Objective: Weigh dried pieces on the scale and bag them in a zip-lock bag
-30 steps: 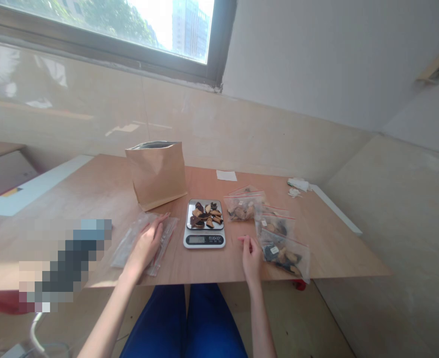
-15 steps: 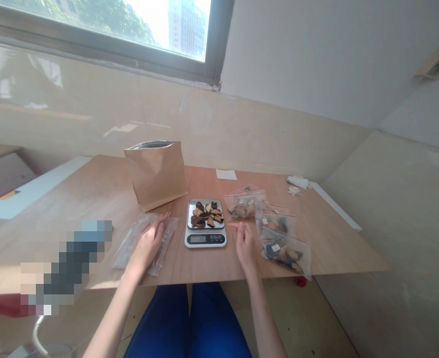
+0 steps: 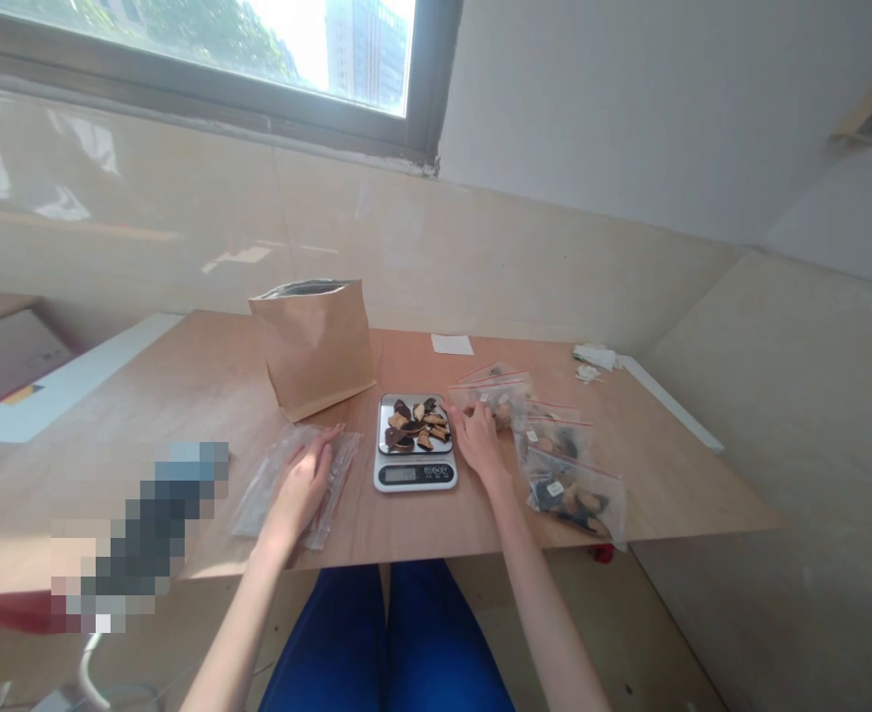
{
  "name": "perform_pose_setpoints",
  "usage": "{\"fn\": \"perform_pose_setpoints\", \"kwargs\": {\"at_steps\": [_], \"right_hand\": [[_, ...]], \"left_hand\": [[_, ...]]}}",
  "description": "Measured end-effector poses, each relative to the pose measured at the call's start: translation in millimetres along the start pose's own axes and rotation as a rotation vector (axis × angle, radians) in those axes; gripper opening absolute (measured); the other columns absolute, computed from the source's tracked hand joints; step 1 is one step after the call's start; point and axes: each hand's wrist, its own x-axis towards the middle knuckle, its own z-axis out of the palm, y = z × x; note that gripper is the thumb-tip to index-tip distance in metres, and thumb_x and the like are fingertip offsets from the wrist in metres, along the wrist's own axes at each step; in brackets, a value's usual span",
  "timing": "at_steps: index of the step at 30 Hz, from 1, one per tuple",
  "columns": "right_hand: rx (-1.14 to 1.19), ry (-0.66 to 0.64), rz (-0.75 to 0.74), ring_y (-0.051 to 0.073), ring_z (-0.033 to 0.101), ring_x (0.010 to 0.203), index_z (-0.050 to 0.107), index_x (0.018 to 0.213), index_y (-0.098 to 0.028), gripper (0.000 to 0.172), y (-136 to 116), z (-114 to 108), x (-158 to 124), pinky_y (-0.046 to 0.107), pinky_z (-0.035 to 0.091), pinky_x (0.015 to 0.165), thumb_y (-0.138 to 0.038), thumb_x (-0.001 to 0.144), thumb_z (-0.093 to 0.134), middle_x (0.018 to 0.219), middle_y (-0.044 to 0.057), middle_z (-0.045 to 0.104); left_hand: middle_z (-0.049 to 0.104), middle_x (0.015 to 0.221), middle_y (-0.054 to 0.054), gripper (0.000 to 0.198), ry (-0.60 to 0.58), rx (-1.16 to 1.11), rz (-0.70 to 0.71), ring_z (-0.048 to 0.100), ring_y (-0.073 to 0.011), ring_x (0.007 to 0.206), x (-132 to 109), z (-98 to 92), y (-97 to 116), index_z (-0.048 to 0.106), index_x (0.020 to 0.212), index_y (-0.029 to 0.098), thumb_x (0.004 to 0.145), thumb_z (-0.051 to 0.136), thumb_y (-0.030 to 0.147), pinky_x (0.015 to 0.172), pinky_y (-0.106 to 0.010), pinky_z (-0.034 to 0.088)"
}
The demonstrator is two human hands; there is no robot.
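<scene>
A kitchen scale point(image 3: 414, 474) stood on a wooden table point(image 3: 673, 494), dried slices point(image 3: 415, 425) on its tray, a paper pouch point(image 3: 311, 348) behind and left of it. The left hand point(image 3: 299, 489) lay on a plastic bag point(image 3: 264, 494) left of the scale; the right hand point(image 3: 477, 440) rested on zip bags point(image 3: 573, 491) to its right.

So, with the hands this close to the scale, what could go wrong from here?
The right hand is on a filled bag right beside the scale, so a slip could bump it and upset the reading. The dark pieces heaped on its tray might then slide off. The nearest bag in the right-hand row sits at the edge of the table and could drop if nudged.
</scene>
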Motion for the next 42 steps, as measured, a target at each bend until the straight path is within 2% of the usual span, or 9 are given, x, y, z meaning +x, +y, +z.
{"fn": "perform_pose_setpoints", "kwargs": {"at_steps": [6, 11, 18, 21, 25, 30, 33, 37, 42], "right_hand": [[0.033, -0.001, 0.011, 0.025, 0.047, 0.098, 0.065, 0.114, -0.02, 0.058, -6, -1, 0, 0.045, 0.036, 0.094, -0.047, 0.095, 0.016, 0.102, 0.013, 0.051], [0.047, -0.036, -0.082, 0.025, 0.049, 0.099, 0.069, 0.102, -0.021, 0.055, -12, 3, 18, 0.043, 0.038, 0.094, -0.045, 0.095, 0.02, 0.102, 0.013, 0.055], [-0.063, -0.029, -0.079, 0.025, 0.051, 0.094, 0.07, 0.094, -0.019, 0.052, -11, -3, 19, 0.041, 0.041, 0.088, -0.04, 0.096, 0.023, 0.099, 0.013, 0.058], [-0.148, -0.025, -0.076, 0.026, 0.05, 0.093, 0.071, 0.093, -0.019, 0.052, -3, -14, 3, 0.042, 0.04, 0.087, -0.038, 0.096, 0.023, 0.097, 0.012, 0.057], [-0.236, -0.034, -0.031, 0.025, 0.051, 0.089, 0.072, 0.093, -0.02, 0.048, 12, -33, -36, 0.041, 0.043, 0.083, -0.035, 0.096, 0.026, 0.096, 0.013, 0.055], [-0.194, -0.005, -0.021, 0.024, 0.052, 0.092, 0.061, 0.117, -0.024, 0.034, 24, -45, -78, 0.041, 0.045, 0.084, -0.026, 0.09, 0.04, 0.105, 0.011, 0.053], [-0.1, -0.008, 0.01, 0.025, 0.054, 0.096, 0.062, 0.112, -0.018, 0.031, 30, -44, -88, 0.041, 0.046, 0.085, -0.024, 0.087, 0.044, 0.101, 0.012, 0.055], [0.081, -0.011, 0.065, 0.022, 0.058, 0.088, 0.061, 0.103, -0.018, 0.025, 26, -43, -79, 0.038, 0.049, 0.08, -0.025, 0.086, 0.044, 0.097, 0.01, 0.058], [0.182, 0.05, 0.055, 0.021, 0.058, 0.082, 0.061, 0.092, -0.02, 0.017, -3, -31, -28, 0.034, 0.047, 0.077, -0.032, 0.083, 0.054, 0.09, 0.007, 0.064]], "left_hand": [[0.056, 0.129, -0.007, 0.047, -0.005, 0.002, -0.012, 0.047, -0.0188, 0.124, 0, 0.8, -1, 0.052, 0.124, 0.017, 0.09, 0.024, 0.034, 0.107, -0.036, 0.031], [0.057, 0.128, -0.006, 0.046, 0.005, 0.01, -0.022, 0.048, -0.0192, 0.123, -1, 0.1, 1, 0.053, 0.123, 0.018, 0.09, 0.025, 0.034, 0.107, -0.037, 0.032], [0.059, 0.126, -0.007, 0.046, 0.008, 0.036, 0.004, 0.051, -0.0192, 0.12, 0, -1.9, 3, 0.053, 0.123, 0.019, 0.09, 0.025, 0.034, 0.105, -0.037, 0.035], [0.06, 0.125, -0.008, 0.046, 0.016, 0.047, 0.011, 0.052, -0.0195, 0.119, 1, -0.8, 1, 0.055, 0.12, 0.018, 0.089, 0.025, 0.034, 0.104, -0.037, 0.035], [0.06, 0.125, -0.008, 0.046, 0.01, 0.047, 0.027, 0.052, -0.0198, 0.119, 2, 1.3, -3, 0.055, 0.12, 0.018, 0.089, 0.025, 0.034, 0.105, -0.038, 0.034], [0.059, 0.126, -0.008, 0.046, 0.002, 0.042, 0.034, 0.051, -0.0204, 0.119, 1, 2.1, -3, 0.055, 0.12, 0.017, 0.089, 0.024, 0.034, 0.106, -0.039, 0.032], [0.059, 0.126, -0.008, 0.047, -0.01, 0.039, 0.022, 0.051, -0.0202, 0.119, 0, 1.1, -1, 0.054, 0.12, 0.017, 0.09, 0.023, 0.034, 0.106, -0.038, 0.033], [0.059, 0.125, -0.008, 0.047, -0.01, 0.046, 0.025, 0.051, -0.0199, 0.12, 0, -0.1, 0, 0.054, 0.121, 0.017, 0.09, 0.023, 0.035, 0.105, -0.036, 0.033], [0.059, 0.126, -0.007, 0.046, -0.008, 0.048, 0.018, 0.05, -0.0197, 0.121, 0, 0.4, 0, 0.054, 0.121, 0.018, 0.09, 0.024, 0.034, 0.106, -0.037, 0.032]]}}
